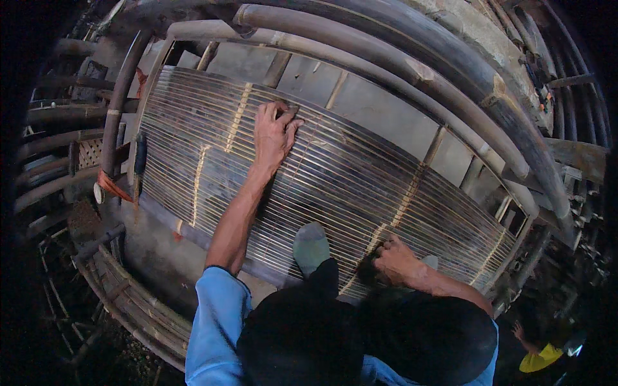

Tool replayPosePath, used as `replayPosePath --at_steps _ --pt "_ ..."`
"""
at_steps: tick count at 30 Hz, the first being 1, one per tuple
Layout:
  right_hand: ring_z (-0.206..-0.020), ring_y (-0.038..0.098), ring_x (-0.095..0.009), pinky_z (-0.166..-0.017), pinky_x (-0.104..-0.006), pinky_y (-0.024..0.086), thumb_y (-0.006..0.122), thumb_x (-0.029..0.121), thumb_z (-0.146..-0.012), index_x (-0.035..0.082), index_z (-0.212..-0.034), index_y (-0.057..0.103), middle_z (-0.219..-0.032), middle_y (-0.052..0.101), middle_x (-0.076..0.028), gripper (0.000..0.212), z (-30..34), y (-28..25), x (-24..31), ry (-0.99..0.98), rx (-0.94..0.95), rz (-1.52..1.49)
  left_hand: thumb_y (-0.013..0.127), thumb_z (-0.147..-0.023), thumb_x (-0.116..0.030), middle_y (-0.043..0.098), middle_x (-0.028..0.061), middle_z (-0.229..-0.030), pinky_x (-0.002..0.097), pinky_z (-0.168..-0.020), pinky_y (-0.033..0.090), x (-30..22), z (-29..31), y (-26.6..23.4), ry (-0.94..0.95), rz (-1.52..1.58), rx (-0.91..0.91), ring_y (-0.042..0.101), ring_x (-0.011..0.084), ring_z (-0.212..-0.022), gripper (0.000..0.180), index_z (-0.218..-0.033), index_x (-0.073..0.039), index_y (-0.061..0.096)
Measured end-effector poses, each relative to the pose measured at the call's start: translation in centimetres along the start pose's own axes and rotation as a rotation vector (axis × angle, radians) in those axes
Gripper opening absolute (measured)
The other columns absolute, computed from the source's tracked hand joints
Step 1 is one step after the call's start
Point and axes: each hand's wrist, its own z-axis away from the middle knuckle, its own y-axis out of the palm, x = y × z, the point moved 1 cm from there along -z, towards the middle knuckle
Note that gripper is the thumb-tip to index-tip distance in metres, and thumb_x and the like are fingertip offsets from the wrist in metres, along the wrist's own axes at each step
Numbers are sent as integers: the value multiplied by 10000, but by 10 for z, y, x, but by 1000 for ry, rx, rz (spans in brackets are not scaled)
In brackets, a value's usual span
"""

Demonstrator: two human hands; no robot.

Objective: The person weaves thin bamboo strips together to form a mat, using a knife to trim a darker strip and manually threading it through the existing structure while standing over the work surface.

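Observation:
Under me lies a panel of narrow bamboo slats [347, 170], joined by pale cross bindings and set in a bamboo pole frame. My left hand [273, 135] reaches to the panel's far part, its fingers bent round a small dark piece [288, 116] that I cannot name. Nearer me on the right, my right hand [398, 262] rests on the slats beside a pale binding [380, 237]. Its fingers are curled in, and whatever they pinch is hidden. My foot in a grey-green sock [311, 248] presses on the panel between both hands.
Thick bamboo poles [386, 61] curve along the far side. A dark-handled blade [140, 157] stands against the frame's left edge, near an orange cloth tie [114, 186]. Bamboo rails [138, 305] lie at lower left. Another person's yellow garment [541, 359] shows at lower right.

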Motion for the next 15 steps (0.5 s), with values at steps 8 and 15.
replayPosePath --at_steps 8,15 --pt "-1087 605 -310 -1070 -518 349 739 307 -786 94 -1146 672 -1031 656 -132 424 -39 -55 3 275 -33 45 670 -821 -98 598 123 -1000 407 -790 438 6 10 14 225 -134 107 556 303 -1010 185 -964 -2 601" --pt "-1105 582 -361 -993 -508 419 729 335 -855 53 -1235 598 -1124 620 -168 490 -61 -99 -38 357 -246 -324 608 -873 -128 664 226 -890 527 -725 511 -16 -5 -22 -85 -20 481 642 443 -847 144 -901 12 627"
